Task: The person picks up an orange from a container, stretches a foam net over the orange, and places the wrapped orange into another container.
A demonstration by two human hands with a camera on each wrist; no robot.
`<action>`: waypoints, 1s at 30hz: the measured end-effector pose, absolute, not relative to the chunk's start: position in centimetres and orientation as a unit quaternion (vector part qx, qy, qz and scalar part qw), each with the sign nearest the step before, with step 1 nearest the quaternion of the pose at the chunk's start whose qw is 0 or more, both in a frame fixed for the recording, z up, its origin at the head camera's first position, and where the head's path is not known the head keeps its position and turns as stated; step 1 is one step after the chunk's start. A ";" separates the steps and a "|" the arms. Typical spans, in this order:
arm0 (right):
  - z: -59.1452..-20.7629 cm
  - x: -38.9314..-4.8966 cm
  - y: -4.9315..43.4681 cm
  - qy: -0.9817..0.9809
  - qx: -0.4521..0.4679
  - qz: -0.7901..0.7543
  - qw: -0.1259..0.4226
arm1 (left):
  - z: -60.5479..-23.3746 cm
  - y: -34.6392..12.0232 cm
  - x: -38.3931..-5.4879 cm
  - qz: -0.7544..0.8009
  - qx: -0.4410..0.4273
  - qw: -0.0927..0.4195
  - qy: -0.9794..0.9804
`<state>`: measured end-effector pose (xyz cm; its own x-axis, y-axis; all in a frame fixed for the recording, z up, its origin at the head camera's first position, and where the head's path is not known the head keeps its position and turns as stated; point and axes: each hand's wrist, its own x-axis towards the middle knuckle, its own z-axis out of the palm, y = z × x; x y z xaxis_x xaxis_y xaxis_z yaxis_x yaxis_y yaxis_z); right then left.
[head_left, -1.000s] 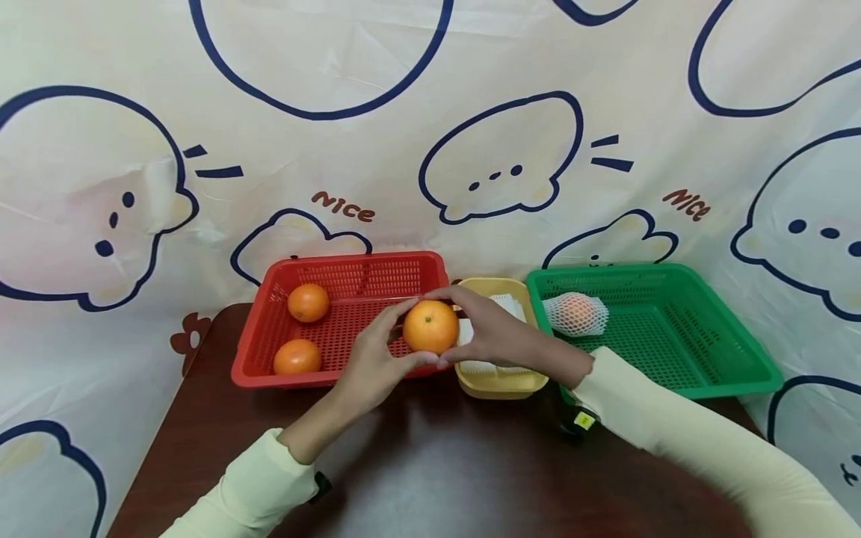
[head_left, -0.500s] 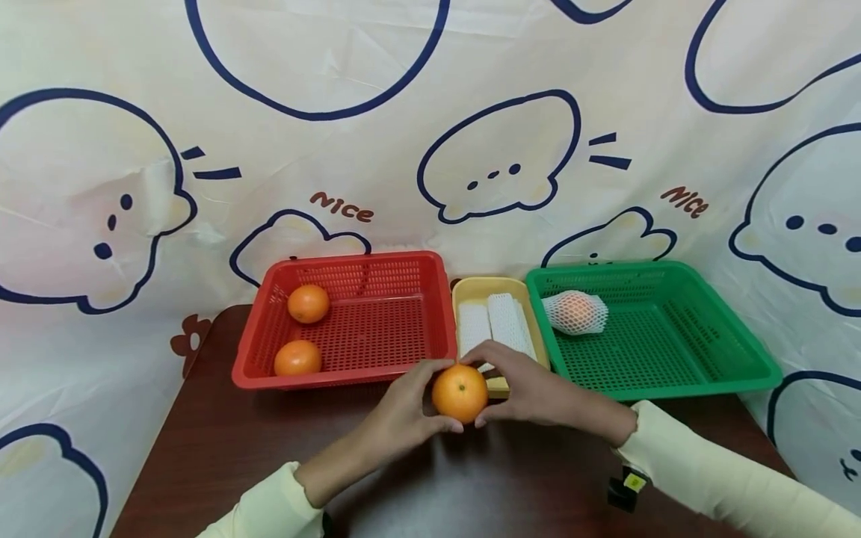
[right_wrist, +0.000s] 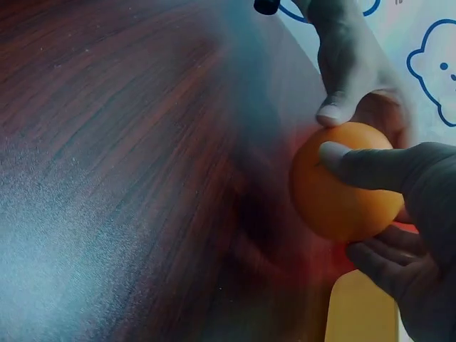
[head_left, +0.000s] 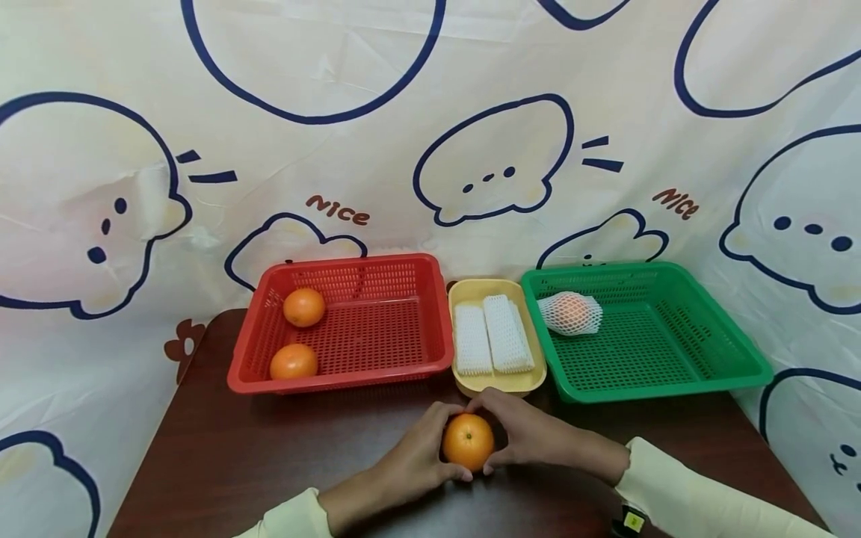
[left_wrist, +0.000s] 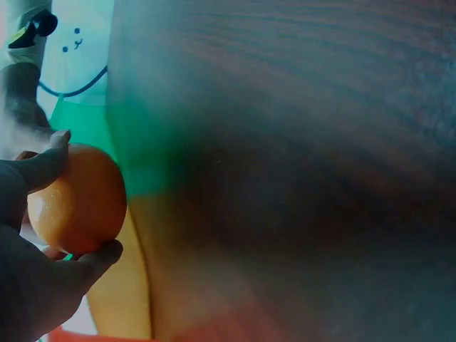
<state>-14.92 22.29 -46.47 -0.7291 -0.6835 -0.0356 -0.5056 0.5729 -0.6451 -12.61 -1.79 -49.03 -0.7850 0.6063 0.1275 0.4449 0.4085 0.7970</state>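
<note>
Held orange: I have it [head_left: 468, 442] in front of the yellow tray's near edge, over the table [head_left: 323, 433]; whether it touches the wood, I can't tell.
Left hand: [head_left: 420, 459] fingers curved round its left side, thumb nearest me.
Right hand: [head_left: 528, 433] mirrors that grip; I'd judge two hands share it because a smooth ball rolls easily.
Red basket: [head_left: 377, 329] toward the table's far left corner; one loose orange [head_left: 304, 307] near its back left corner, another orange [head_left: 294, 362] at its front left; the walls likely stop rolling.
Yellow tray: [head_left: 498, 382] between the baskets, white nets [head_left: 507, 334] laid flat, probably within either hand's reach.
Green basket: [head_left: 646, 351] toward the far right corner; a netted fruit [head_left: 569, 313] by its left wall, presumably cushioned.
</note>
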 end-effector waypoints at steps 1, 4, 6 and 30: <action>-46.5 -14.9 22.3 0.877 -0.338 -0.307 0.147 | -49.3 -1.7 -12.6 0.446 0.313 0.095 0.833; -46.5 -15.1 22.2 0.881 -0.334 -0.291 0.165 | -49.9 -1.5 -12.4 0.455 0.302 0.110 0.831; -46.4 -15.2 22.1 0.884 -0.330 -0.277 0.179 | -50.3 -1.5 -12.3 0.456 0.296 0.116 0.831; -42.0 -25.4 21.0 0.992 -0.122 -0.007 0.031 | -50.5 -1.0 -12.3 0.428 0.291 0.116 0.848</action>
